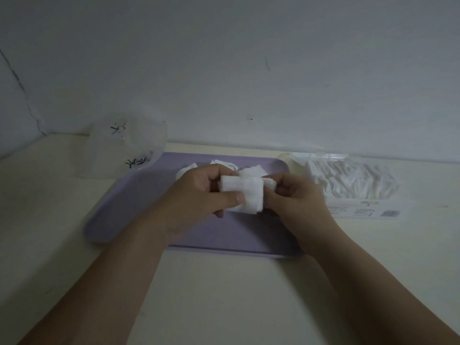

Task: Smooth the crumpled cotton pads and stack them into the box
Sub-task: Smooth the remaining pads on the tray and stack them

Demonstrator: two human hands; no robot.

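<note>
A white cotton pad (245,192) is held above the purple tray (129,202), stretched between both hands. My left hand (199,192) pinches its left side, thumb on the front. My right hand (293,197) pinches its right edge with curled fingers. Behind the hands, several crumpled white pads (251,171) lie at the far side of the tray. To the right stands a clear box (348,185) holding a row of white pads.
A translucent plastic container (124,150) with black marks stands at the tray's far left corner, against the white wall. The cream table top (224,295) extends toward me below the tray.
</note>
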